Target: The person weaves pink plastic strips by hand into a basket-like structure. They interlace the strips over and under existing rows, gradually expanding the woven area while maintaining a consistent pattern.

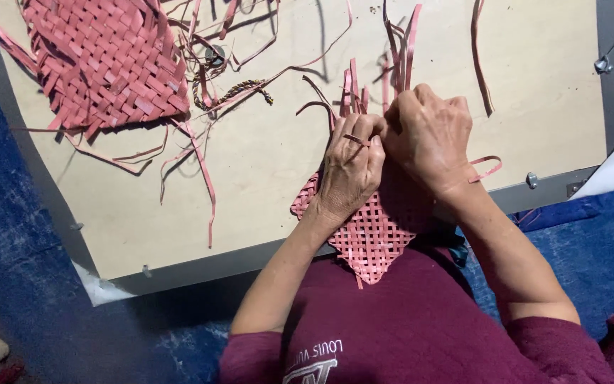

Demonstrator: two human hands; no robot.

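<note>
Head view, hands [392, 153] hide pink weave [372, 238] top

Small woven piece [371, 238] on board [264, 185], larger mat [104, 60] far left.

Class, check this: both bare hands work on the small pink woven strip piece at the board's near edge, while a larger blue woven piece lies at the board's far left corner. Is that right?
Not quite. The head view shows the larger woven strip piece is pink, not blue. The rest holds: left hand and right hand work on the small pink woven strip piece at the pale board's near edge.
</note>
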